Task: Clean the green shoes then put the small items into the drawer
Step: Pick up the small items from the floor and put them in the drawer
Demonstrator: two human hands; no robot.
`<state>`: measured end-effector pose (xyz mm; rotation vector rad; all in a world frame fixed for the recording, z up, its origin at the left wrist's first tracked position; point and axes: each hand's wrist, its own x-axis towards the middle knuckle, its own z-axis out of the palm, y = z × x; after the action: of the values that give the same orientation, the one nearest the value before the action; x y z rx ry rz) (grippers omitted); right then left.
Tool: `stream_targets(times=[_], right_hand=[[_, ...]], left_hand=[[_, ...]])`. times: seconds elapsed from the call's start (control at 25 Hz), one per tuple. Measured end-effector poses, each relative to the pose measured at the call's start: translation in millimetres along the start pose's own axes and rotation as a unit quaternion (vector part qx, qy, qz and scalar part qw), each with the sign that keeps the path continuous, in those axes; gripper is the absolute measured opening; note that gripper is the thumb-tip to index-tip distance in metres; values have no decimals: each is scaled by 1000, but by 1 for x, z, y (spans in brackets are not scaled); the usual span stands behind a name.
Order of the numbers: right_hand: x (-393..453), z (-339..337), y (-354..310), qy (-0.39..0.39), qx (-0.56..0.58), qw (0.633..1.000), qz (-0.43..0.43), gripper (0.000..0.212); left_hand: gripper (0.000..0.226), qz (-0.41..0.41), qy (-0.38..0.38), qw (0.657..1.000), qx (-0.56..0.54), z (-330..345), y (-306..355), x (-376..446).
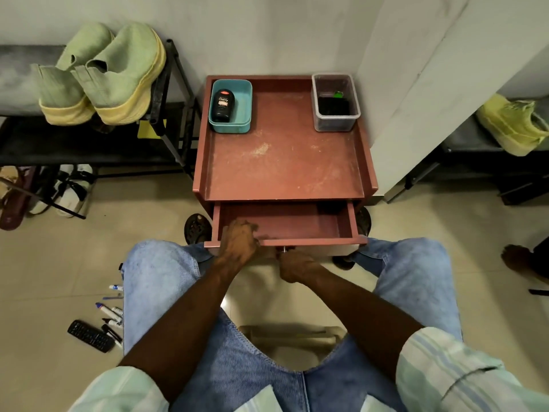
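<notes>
a pair of pale green knitted shoes with thick yellow soles [101, 75] is seen in the upper left of the frame, resting on the top of a black metal shoe rack [166, 93]. at the centre stands a small reddish-brown wooden side table [282, 156], and its shallow drawer [297, 224] is pulled open below the tabletop. the left hand [239, 242] is curled over the drawer's front edge near the left corner, gripping it. the right hand [297, 264] is closed around the small metal knob under the drawer front. on the tabletop, a teal plastic tray [243, 114] holding a black polish bottle [223, 104] is placed at the upper left, and a clear plastic container [335, 120] with dark contents at the upper right. markers [113, 310] and a black remote [90, 336] lie on the tiled floor at lower left.
</notes>
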<state>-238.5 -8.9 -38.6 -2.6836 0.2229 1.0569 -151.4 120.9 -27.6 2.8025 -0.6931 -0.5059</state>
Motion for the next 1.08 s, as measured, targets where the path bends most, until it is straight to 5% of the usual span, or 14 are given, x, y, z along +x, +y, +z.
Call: stream_targets(times=[0.2,0.4,0.72,1.08], right_hand=[[-32,-33,24,195,102,975,-29,18],[-39,-22,75,50,46,998,5,33],[-37,-23,77,79,-63,994,-45,37],[-28,-22,81,-40,-63,995,-65,48]], left_hand=[[23,7,-100,994,40,5,22,-34],[16,-13,-95,993,70,5,31,-44],[17,-25,-103,991,80,-4,30,-41],[28,-20,-174,978,116,-2,28,-41]])
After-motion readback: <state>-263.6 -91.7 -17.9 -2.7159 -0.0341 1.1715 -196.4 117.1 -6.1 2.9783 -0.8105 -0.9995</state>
